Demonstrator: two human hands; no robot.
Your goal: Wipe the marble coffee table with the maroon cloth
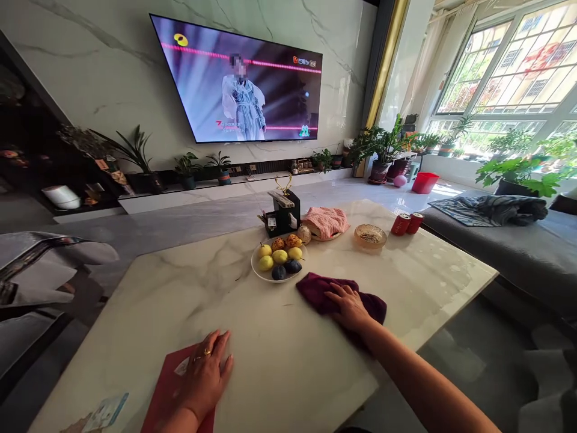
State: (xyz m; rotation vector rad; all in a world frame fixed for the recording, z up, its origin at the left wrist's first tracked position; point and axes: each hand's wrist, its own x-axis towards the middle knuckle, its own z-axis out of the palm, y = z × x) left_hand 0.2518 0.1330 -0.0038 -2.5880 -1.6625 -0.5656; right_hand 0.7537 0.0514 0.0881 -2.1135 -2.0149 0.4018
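My right hand (349, 307) lies flat on a dark purple cloth (318, 291), its fingers spread over the fabric. The cloth is spread in loose folds on the marble-patterned table (256, 337). To the left, my left hand (205, 373) rests palm down on a flat red booklet or folder (164, 385), fingers stretched forward past its edge. A gold ring shows on that hand. Just beyond the cloth stands a white plate (255, 272) of yellow pears (280, 257), brownish fruit (278, 243) and dark plums (279, 272).
Farther back are a black organizer box (288, 207), a pink cloth (325, 221), an amber glass ashtray (369, 237) and two red cans (400, 225). A card (108, 412) lies at the near left. A grey sofa (478, 234) flanks the right side.
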